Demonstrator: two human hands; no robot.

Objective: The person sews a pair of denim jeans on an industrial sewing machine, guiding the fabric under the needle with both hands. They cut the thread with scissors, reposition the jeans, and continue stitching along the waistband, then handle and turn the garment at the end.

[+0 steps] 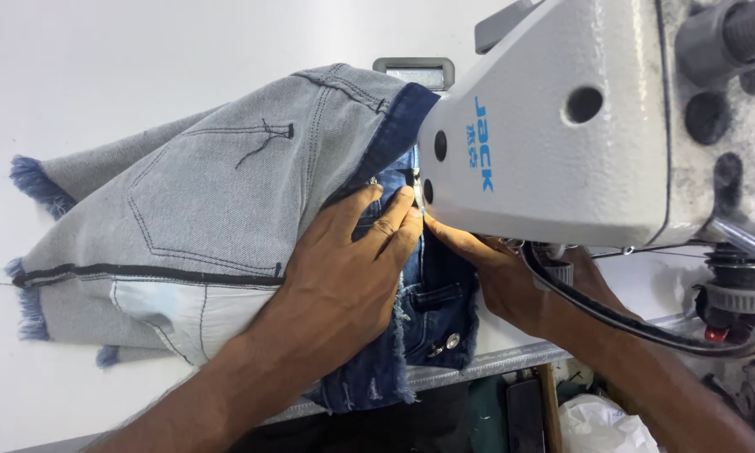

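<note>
A: Okay, landmark was the sewing machine head [562,126]. Where was the garment?

B: The denim shorts [218,218] lay inside out on the white table [83,67], mostly spread away from the machine head on its near-left side, with the dark blue waistband [394,126] run up against the head's end. Frayed hems pointed away from the machine. The bulk probably sat out there so only the seam area fed under the head.

A: Left hand?

B: The left hand [344,268] was flat on the denim just beside the machine head, fingers [386,222] extended and close together, pressing down, gripping nothing. Looked like it held the layers flat and steered them.

A: Right?

B: The right hand [495,273] was below the machine head, partly under it, fingers stretched toward the needle area and touching the dark denim there. Whether it pinched the fabric, I couldn't tell; the head hid the tips.

A: Anything else?

B: A button flap [440,340] of the shorts hung over the table edge [495,361], nearer the wearer than the machine head. The grey wheel assembly [734,298] sat on the head's right.
</note>
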